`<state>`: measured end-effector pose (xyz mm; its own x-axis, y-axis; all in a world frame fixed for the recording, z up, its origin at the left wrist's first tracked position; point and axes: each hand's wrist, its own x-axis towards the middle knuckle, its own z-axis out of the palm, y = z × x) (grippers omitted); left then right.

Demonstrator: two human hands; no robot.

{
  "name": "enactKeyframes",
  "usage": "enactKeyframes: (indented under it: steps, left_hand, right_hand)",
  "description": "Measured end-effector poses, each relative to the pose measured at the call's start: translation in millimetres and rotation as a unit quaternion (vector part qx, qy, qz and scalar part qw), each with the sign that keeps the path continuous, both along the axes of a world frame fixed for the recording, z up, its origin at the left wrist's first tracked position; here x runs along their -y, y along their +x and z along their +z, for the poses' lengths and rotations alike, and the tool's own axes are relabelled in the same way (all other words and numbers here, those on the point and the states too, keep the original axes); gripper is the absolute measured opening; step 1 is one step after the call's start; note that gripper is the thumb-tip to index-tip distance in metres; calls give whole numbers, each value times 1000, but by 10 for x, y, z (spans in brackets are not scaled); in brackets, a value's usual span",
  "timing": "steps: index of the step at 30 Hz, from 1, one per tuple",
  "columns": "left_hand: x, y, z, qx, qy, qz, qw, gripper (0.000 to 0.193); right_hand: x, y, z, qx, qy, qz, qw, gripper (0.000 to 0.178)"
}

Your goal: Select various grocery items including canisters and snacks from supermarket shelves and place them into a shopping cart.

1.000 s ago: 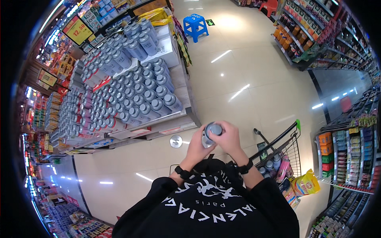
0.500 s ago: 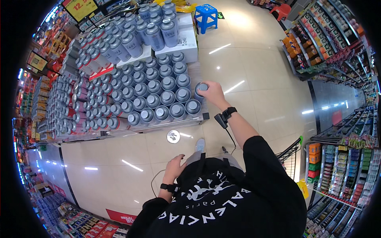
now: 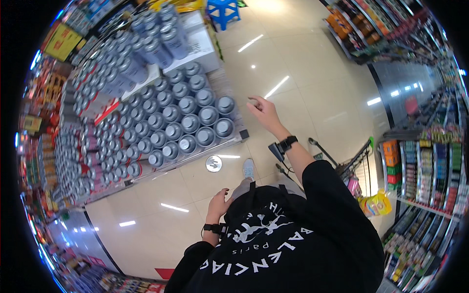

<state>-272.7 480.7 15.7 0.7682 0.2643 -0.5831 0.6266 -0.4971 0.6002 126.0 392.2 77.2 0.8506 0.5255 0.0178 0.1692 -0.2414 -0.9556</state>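
My right hand [image 3: 265, 115] hangs in the air just off the right edge of the display, its thumb and fingers parted and nothing between them. Nearest to it stands a silver-capped spray can [image 3: 225, 105], upright at the right end of its row. Another capped can [image 3: 224, 128] stands right in front of that one, at the display's near corner. Beside my waist, my left hand [image 3: 218, 205] hangs loosely with its fingers apart, holding nothing. Both wrists wear black bands with small devices.
Tight rows of cans fill the low display, with taller cans standing on a white carton [image 3: 200, 51] behind. A blue stool [image 3: 223, 12] is beyond it. On my right is a shopping cart [image 3: 354, 168] with a yellow bag [image 3: 376, 203]; stocked shelves [image 3: 425, 171] stand farther right.
My right hand has let go of the can, which now stands at the row's right end, and has drawn away to the right. My view has shifted; my left hand stays by my waist.
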Motion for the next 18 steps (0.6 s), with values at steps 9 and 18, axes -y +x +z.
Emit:
enactKeyframes:
  steps: [9, 18]
  left_hand:
    - [340, 969, 0, -6, -2, -216, 976, 51]
    - [1617, 1844, 8, -36, -19, -329, 943, 49]
  right_hand:
    - [2807, -1058, 168, -32, -90, -301, 949, 30]
    - [5281, -1699, -941, -18, -195, -630, 751, 31]
